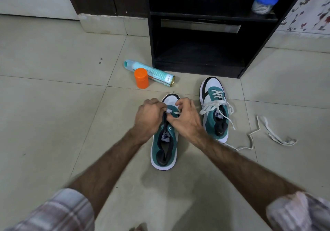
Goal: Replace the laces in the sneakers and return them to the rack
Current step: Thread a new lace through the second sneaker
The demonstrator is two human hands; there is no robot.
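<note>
Two teal, white and black sneakers stand on the tiled floor. The near sneaker [165,145] is in the middle, toe pointing away. My left hand [149,117] and my right hand [185,119] meet over its eyelets, both pinching a white lace [172,112] close to the tongue. The second sneaker [215,109] stands to the right, loosely threaded with a white lace whose ends hang free. A loose white lace [267,131] lies on the floor further right. The black shoe rack [196,66] stands behind, its low shelf dark.
An orange-capped container [141,78] stands beside a pale blue spray can [151,73] lying left of the rack. A blue-lidded jar [265,2] holding white laces sits on the rack's upper shelf. A floral-patterned wall runs along the right.
</note>
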